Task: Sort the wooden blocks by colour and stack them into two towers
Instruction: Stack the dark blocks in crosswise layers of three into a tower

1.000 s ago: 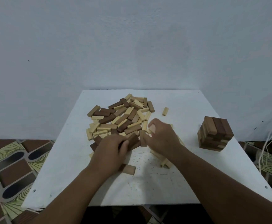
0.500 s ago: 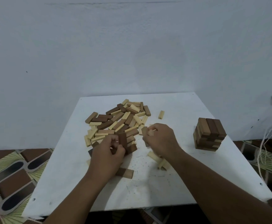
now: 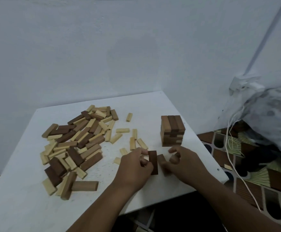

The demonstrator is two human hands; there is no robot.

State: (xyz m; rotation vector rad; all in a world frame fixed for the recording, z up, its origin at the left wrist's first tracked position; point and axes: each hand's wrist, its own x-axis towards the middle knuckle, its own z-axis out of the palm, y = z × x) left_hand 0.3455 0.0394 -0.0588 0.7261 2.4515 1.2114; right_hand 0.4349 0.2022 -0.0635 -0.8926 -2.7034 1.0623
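Note:
A heap of mixed light and dark wooden blocks (image 3: 76, 143) lies on the left half of the white table (image 3: 27, 206). A short tower of brown blocks (image 3: 172, 130) stands at the right. Just in front of that tower, my left hand (image 3: 134, 168) grips a dark brown block (image 3: 153, 162) held on end. My right hand (image 3: 184, 162) curls around another brown block (image 3: 161, 160) right beside it, and a third brown piece (image 3: 173, 158) shows between its fingers. Several loose light blocks (image 3: 133, 141) lie scattered behind my hands.
The table's right edge (image 3: 208, 158) runs close past the tower. White cables (image 3: 233, 148) hang from a wall socket (image 3: 243, 85) at the right, over patterned floor tiles (image 3: 261, 178). A grey bundle (image 3: 273, 114) sits at the far right. A brown block (image 3: 85, 185) lies alone near the heap's front.
Both hands have moved from the heap to the right, carrying brown blocks, and are now in front of the brown tower. The camera has turned right as well.

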